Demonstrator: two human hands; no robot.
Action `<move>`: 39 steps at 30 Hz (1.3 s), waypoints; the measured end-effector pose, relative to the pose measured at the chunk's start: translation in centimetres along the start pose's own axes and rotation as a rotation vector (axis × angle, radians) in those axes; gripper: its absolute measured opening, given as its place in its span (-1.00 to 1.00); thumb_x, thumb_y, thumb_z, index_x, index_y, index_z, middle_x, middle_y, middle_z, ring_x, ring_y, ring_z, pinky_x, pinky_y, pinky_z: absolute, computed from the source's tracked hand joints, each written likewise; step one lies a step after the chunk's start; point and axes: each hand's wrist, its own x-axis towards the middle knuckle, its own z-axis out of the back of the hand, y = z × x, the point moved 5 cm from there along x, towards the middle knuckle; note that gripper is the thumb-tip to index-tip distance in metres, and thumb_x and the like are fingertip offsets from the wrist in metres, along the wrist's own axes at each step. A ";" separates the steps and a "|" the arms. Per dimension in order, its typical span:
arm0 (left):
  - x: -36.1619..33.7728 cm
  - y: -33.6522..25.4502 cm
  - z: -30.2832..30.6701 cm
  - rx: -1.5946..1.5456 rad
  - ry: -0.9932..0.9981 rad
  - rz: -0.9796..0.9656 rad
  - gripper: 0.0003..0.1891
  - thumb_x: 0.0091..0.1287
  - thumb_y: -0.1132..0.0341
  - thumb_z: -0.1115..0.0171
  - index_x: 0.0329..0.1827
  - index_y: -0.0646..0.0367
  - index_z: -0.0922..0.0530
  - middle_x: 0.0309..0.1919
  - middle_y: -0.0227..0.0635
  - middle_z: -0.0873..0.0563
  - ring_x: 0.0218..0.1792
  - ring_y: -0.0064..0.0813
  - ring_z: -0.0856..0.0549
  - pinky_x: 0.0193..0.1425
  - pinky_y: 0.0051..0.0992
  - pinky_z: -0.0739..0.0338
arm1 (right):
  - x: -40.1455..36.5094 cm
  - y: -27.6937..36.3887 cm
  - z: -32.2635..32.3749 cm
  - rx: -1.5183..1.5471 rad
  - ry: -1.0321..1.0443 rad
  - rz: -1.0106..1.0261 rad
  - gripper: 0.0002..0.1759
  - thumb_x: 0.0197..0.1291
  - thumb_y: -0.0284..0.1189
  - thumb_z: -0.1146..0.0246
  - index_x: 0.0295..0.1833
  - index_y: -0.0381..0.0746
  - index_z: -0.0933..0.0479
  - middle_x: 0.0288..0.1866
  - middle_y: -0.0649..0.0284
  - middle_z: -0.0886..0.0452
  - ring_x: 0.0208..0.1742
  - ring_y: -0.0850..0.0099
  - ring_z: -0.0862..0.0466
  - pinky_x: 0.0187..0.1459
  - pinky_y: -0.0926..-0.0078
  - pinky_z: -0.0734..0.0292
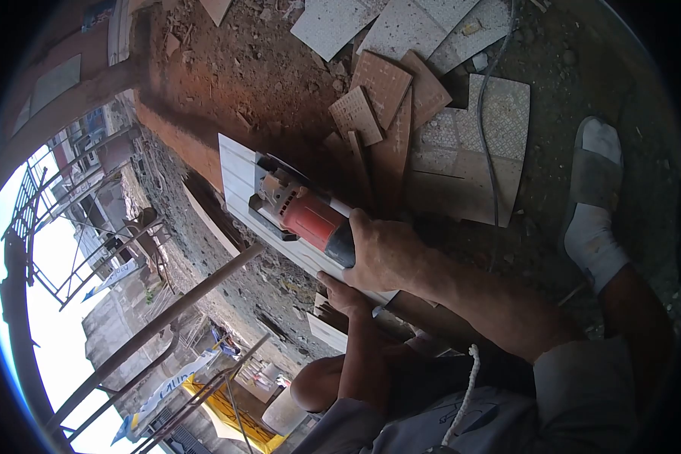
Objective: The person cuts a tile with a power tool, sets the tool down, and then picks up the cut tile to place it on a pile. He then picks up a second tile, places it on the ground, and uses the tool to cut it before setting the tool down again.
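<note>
My right hand (386, 253) is closed around the dark rear body of a red handheld tile cutter (308, 219). The cutter rests on a long, pale tile (235, 168) with light stripes, its metal base plate against the surface. Its blade is hidden from this angle. Close below, my left hand (346, 295) grips the near edge of the same tile, with fingertips on its face and the rest of the fingers out of sight. Under that hand lies another pale piece of tile (327, 331).
Broken brown tiles (382, 89) and patterned white tiles (499, 113) lie on the dirt. A grey cable (483, 129) crosses them. My sandalled foot (596, 181) is at right. A wooden pole (181, 310) and scaffolding (60, 257) stand at left, near a yellow sheet (234, 416).
</note>
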 end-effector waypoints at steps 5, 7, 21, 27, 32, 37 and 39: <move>0.4 0.8 0.2 0.005 -0.008 0.005 -0.04 0.40 -0.43 0.15 0.21 0.51 -0.53 0.05 0.07 -0.70 0.04 -0.12 -0.68 0.19 -0.22 -0.51 | -0.4 -0.4 -0.2 -0.010 -0.012 0.007 -0.29 -0.03 -0.24 -0.39 0.08 -0.51 -0.28 -0.25 -0.30 -0.66 -0.19 -0.15 -0.74 -0.03 0.06 -0.67; 0.5 1.0 0.2 -0.003 -0.005 0.025 -0.04 0.40 -0.43 0.15 0.20 0.50 -0.54 0.05 0.06 -0.70 0.03 -0.11 -0.68 0.19 -0.21 -0.50 | -0.6 -0.6 -0.2 -0.012 -0.015 0.009 -0.30 -0.03 -0.24 -0.39 0.07 -0.51 -0.28 -0.25 -0.30 -0.66 -0.19 -0.15 -0.74 -0.03 0.05 -0.67; 3.0 3.9 0.7 0.154 0.121 -0.021 -0.32 0.42 -0.11 -0.01 0.43 0.19 -0.20 0.10 0.01 -0.67 0.03 -0.19 -0.70 0.09 -0.25 -0.57 | -1.1 -0.7 -0.2 -0.025 -0.017 0.006 -0.28 -0.03 -0.24 -0.39 0.09 -0.52 -0.28 -0.26 -0.29 -0.66 -0.20 -0.14 -0.74 -0.05 0.08 -0.68; 2.8 3.5 0.1 0.055 0.130 0.011 -0.30 0.46 -0.16 0.05 0.46 0.21 -0.20 0.13 0.03 -0.65 0.04 -0.19 -0.69 0.11 -0.25 -0.57 | -1.7 -1.1 -0.3 -0.013 -0.032 0.006 -0.28 -0.05 -0.25 -0.39 0.09 -0.52 -0.28 -0.24 -0.29 -0.66 -0.19 -0.14 -0.74 -0.04 0.07 -0.67; 2.6 3.2 0.1 -0.070 0.053 0.068 -0.08 0.45 -0.38 0.19 0.31 0.48 -0.46 0.16 0.11 -0.64 0.11 -0.08 -0.66 0.23 -0.24 -0.52 | -1.8 -1.2 -0.3 -0.030 0.008 -0.019 -0.28 -0.05 -0.25 -0.39 0.09 -0.52 -0.28 -0.23 -0.30 -0.66 -0.18 -0.14 -0.74 -0.04 0.06 -0.67; 3.8 4.9 -0.1 -0.211 0.026 0.165 -0.03 0.37 -0.45 0.11 0.17 0.52 -0.54 -0.02 -0.03 -0.72 -0.08 -0.17 -0.72 0.06 -0.23 -0.61 | -2.2 -1.3 -0.1 -0.018 -0.010 -0.014 -0.28 -0.05 -0.25 -0.39 0.09 -0.52 -0.28 -0.22 -0.30 -0.66 -0.18 -0.14 -0.74 -0.03 0.06 -0.67; 3.8 5.0 0.0 -0.204 0.026 0.174 -0.03 0.36 -0.45 0.08 0.16 0.52 -0.55 -0.02 -0.02 -0.72 -0.08 -0.16 -0.72 0.05 -0.23 -0.62 | -2.2 -1.2 -0.1 -0.022 0.012 -0.019 -0.28 -0.05 -0.25 -0.40 0.08 -0.52 -0.28 -0.23 -0.30 -0.66 -0.18 -0.15 -0.74 -0.03 0.05 -0.67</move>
